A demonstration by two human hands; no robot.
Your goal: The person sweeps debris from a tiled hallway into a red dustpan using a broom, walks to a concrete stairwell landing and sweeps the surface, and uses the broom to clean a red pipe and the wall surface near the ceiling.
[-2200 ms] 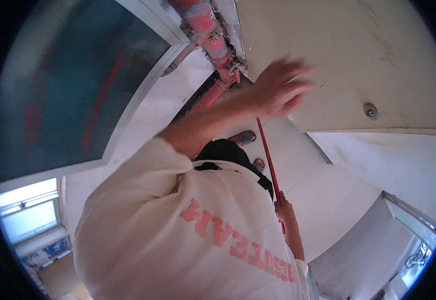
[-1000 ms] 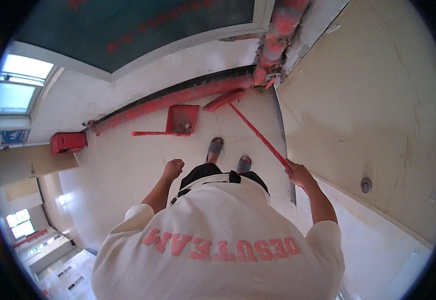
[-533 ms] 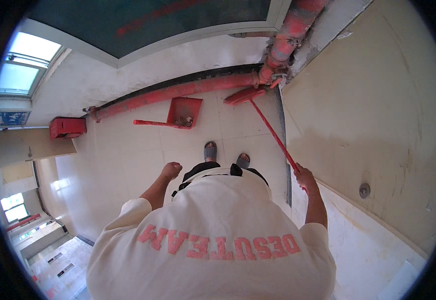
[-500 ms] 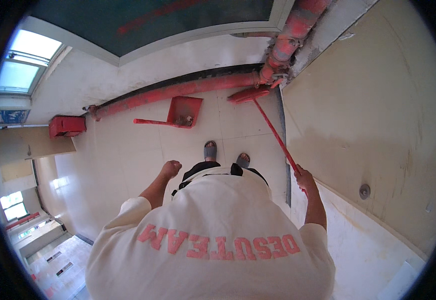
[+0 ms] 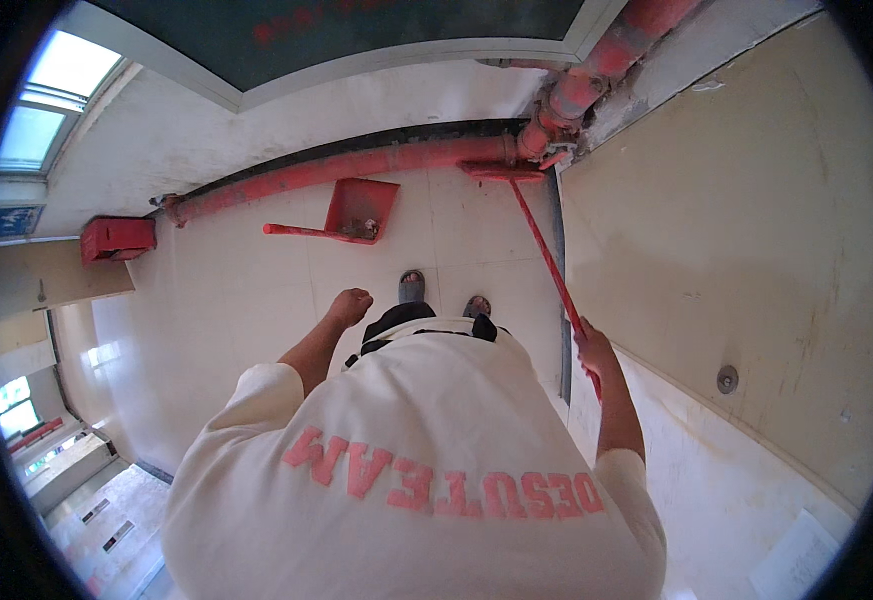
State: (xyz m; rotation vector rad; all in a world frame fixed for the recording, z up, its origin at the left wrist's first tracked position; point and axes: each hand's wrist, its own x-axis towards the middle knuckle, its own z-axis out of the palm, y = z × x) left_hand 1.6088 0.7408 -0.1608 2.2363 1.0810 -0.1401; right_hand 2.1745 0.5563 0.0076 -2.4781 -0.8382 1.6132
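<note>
My right hand point(image 5: 594, 350) is closed round the red handle of a broom point(image 5: 545, 245). The red broom head rests at the corner, close against the red floor pipe point(image 5: 357, 168) at the wall's foot. Out in front of my body hangs my left hand point(image 5: 354, 304), fingers curled in, with nothing seen in it. Ahead of it a red dustpan point(image 5: 369, 198) lies on the floor, its handle pointing left. Some greyish debris point(image 5: 361, 229) sits in the dustpan, near its handle side.
A thick red vertical pipe point(image 5: 579, 92) meets the floor pipe in the corner. To the right stands a beige door or panel point(image 5: 727, 230) with a round lock. A red box point(image 5: 119, 240) is by the wall at left. My sandalled feet point(image 5: 412, 288) stand on pale tiles.
The broom head has shifted slightly forward and turned, now nearer the floor pipe. My right hand has moved a little forward and left with the handle; my left hand has risen slightly in view.
</note>
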